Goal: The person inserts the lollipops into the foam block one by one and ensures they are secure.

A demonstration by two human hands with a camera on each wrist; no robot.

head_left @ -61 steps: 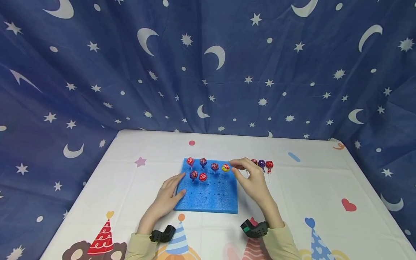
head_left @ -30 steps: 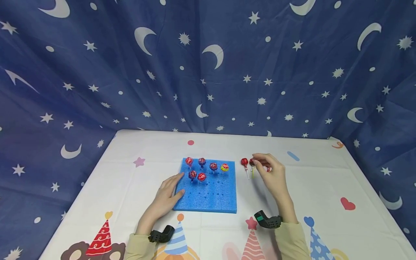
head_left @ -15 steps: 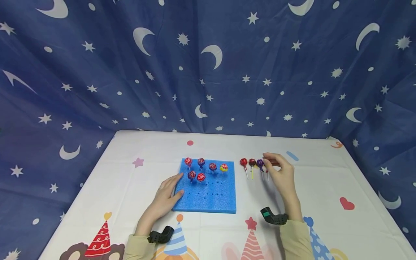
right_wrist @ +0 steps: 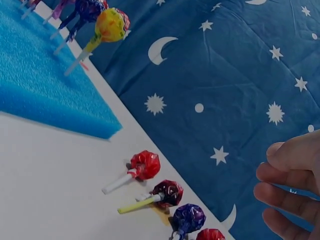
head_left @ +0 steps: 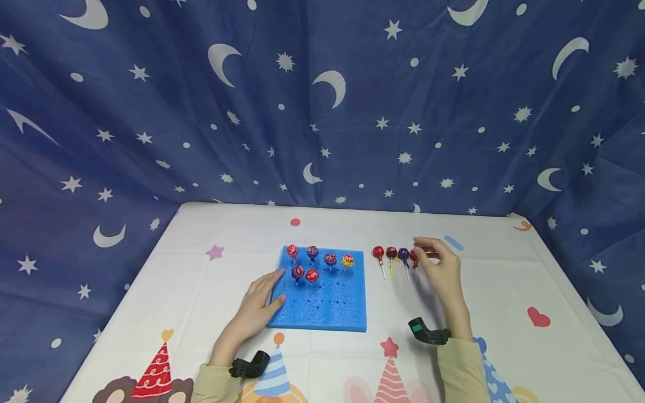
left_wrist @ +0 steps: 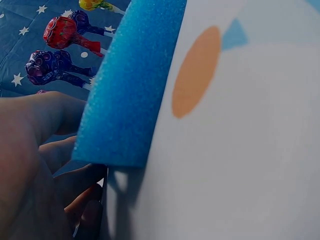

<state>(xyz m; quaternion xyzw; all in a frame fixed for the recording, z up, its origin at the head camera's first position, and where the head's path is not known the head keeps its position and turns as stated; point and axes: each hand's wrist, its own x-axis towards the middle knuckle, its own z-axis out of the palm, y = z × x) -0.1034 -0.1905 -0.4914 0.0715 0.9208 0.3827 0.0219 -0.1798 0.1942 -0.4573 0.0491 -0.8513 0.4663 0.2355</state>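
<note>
A blue foam board [head_left: 322,313] with small holes lies mid-table. Several wrapped lollipops stand upright in its far part, including a yellow-and-red lollipop [head_left: 347,260]. My left hand [head_left: 257,305] rests along the board's left edge, thumb apart from the fingers. To the right of the board, loose lollipops lie in a row: a red lollipop [head_left: 378,252], a dark red lollipop [head_left: 391,253], a purple lollipop [head_left: 403,254] and another red lollipop [head_left: 414,256]. My right hand [head_left: 440,268] hovers beside that last one. In the right wrist view its bent fingers hold nothing and are apart from the lollipops.
A white cloth [head_left: 504,268] printed with party hats and shapes covers the table. Behind it hangs a dark blue curtain [head_left: 373,168] with moons and stars. A black wrist camera [head_left: 428,331] sits on the right wrist, another wrist camera [head_left: 250,364] on the left.
My right hand has moved right, from the board's right edge along the row of loose lollipops to its far right end, uncovering them. The left hand has stayed on the board's edge.
</note>
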